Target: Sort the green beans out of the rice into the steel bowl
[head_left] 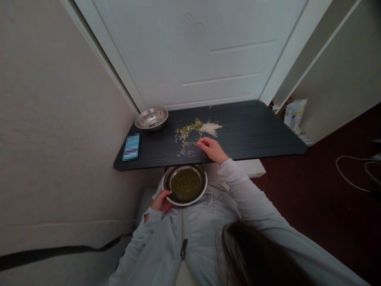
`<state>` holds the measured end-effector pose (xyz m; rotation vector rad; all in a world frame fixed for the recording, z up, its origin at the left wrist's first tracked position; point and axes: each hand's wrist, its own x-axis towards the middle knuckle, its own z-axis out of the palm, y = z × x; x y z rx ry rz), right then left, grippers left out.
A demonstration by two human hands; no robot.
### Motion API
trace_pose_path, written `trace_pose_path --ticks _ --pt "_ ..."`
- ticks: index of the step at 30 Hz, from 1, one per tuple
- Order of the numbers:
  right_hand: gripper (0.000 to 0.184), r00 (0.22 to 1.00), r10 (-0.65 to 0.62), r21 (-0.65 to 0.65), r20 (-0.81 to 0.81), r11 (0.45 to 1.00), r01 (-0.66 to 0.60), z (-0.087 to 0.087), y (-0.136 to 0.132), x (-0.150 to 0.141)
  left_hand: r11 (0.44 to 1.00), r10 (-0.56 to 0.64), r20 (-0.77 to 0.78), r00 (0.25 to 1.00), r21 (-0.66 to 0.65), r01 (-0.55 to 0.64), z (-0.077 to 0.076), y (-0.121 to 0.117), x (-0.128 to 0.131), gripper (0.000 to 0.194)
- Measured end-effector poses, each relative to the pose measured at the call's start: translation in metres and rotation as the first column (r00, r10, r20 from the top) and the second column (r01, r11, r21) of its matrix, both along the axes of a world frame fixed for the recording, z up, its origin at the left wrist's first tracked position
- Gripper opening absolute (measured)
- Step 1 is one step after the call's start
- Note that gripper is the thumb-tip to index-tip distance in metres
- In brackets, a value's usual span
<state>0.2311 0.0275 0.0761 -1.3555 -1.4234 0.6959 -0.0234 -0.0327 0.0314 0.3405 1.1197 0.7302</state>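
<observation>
My left hand (162,201) grips the near-left rim of a metal bowl (205,183) on my lap, just below the table edge. Small green beans (186,182), like mung beans, fill its bottom. Over the dark table, my right hand (211,149) is closed, fingertips pinched on a thin, see-through piece (190,147) whose exact kind is unclear. Grains lie scattered under and around it. Just beyond are a strip of mixed green beans and white grains (187,129) and a small heap of white, rice-like grains (211,128).
A second metal bowl (151,119) stands at the table's back left, with a small label inside. A phone (131,147) with a lit screen lies at the left end. A white door (226,24) rises behind the table (256,131). Below its front edge sits a white box (251,168).
</observation>
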Motion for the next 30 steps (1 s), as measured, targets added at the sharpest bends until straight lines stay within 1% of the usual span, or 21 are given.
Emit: trace_pose_path --ticks 2,4,9,13,15,17,20,25,30 --pt "0.024 0.990 -0.143 0.028 -0.008 0.989 0.143 -0.0011 0.0012 0.0017 1.000 0.008 -0.004 1.000 0.001 -0.008 0.0002 -0.0003 0.0004 0.039" --pt "0.024 0.976 -0.215 0.042 0.024 0.976 0.214 -0.0022 0.0018 0.0027 1.000 0.006 -0.008 1.000 0.004 -0.006 0.0003 -0.0007 0.0006 0.037" --pt "0.023 0.963 -0.242 0.055 0.120 0.970 0.237 -0.0019 0.0003 0.0028 1.000 -0.019 0.004 1.000 0.014 0.019 -0.0018 -0.0010 -0.0004 0.038" --pt "0.022 0.931 -0.290 0.072 0.221 0.957 0.281 0.0010 -0.0022 0.0016 1.000 -0.013 0.015 1.000 0.015 0.013 -0.0050 -0.0003 -0.0009 0.037" --pt "0.022 0.925 -0.275 0.077 0.262 0.961 0.264 0.0023 -0.0032 0.0010 1.000 -0.005 0.027 1.000 0.017 0.005 -0.0056 -0.0001 -0.0007 0.039" --pt "0.021 0.932 -0.225 0.063 0.284 0.974 0.216 0.0029 -0.0038 0.0008 1.000 -0.002 0.036 0.999 0.018 0.001 -0.0054 -0.0002 -0.0005 0.042" --pt "0.021 0.953 -0.158 0.040 0.260 0.987 0.153 0.0025 -0.0035 0.0019 1.000 -0.002 0.046 0.999 0.020 0.001 -0.0041 -0.0004 -0.0001 0.046" --pt "0.025 0.971 -0.167 0.044 0.173 0.986 0.162 0.0003 -0.0026 0.0043 1.000 0.005 0.063 0.998 0.018 -0.007 -0.0030 -0.0008 0.0006 0.048" --pt "0.022 0.973 -0.115 0.034 0.199 0.993 0.111 0.0012 -0.0041 0.0031 1.000 -0.008 0.051 0.999 0.029 0.006 -0.0022 -0.0013 0.0001 0.049"
